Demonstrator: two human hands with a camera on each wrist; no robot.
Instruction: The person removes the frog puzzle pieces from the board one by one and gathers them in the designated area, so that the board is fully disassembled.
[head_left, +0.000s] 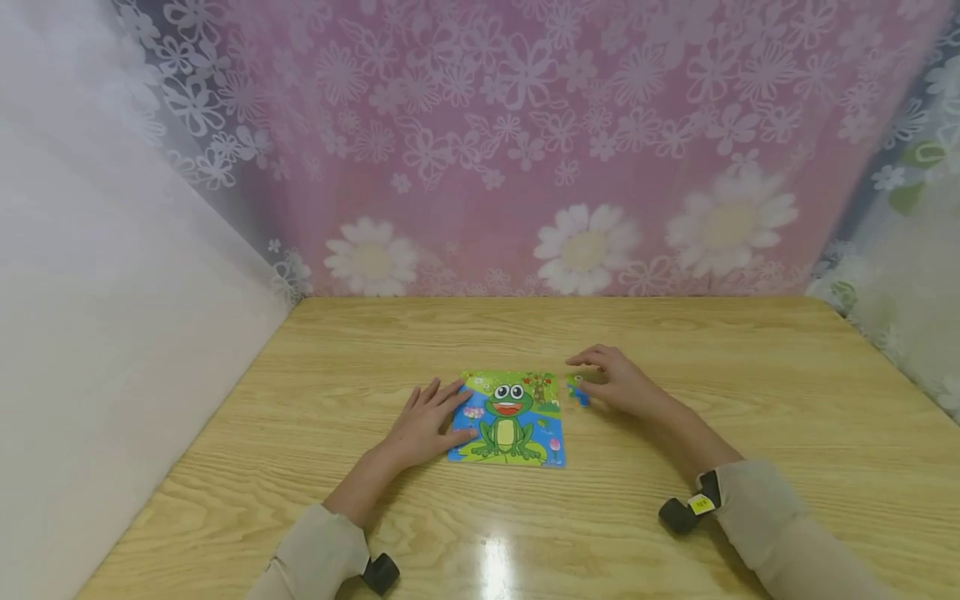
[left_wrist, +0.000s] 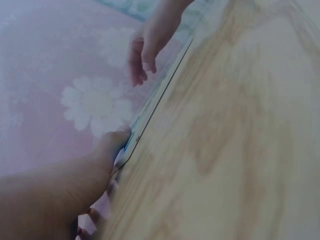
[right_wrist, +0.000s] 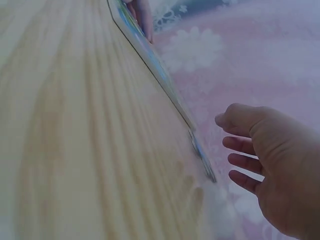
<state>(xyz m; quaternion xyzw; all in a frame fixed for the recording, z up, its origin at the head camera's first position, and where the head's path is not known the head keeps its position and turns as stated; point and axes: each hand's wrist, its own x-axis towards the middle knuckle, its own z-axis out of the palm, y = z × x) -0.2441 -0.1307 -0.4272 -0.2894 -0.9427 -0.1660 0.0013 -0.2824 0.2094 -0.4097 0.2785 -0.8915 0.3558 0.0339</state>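
A square frog picture puzzle point(head_left: 507, 429) lies flat on the table. My left hand point(head_left: 429, 423) rests at its left side with the fingers spread, the thumb and fingertips over the board's edge; in the left wrist view the thumb point(left_wrist: 116, 139) touches the board's side. Just right of the board lies a small blue and green puzzle piece point(head_left: 579, 393), partly hidden by my right hand point(head_left: 622, 382). From the right wrist, this hand point(right_wrist: 280, 160) appears raised above the flat loose pieces point(right_wrist: 202, 156), its fingers loosely bent and holding nothing.
The wood-grain table point(head_left: 645, 550) stretches around the board. A pink flowered curtain point(head_left: 480, 167) hangs along the back edge, with a pale sheet point(head_left: 135, 292) at the left. Black wrist cameras point(head_left: 681, 517) sit at both sleeves.
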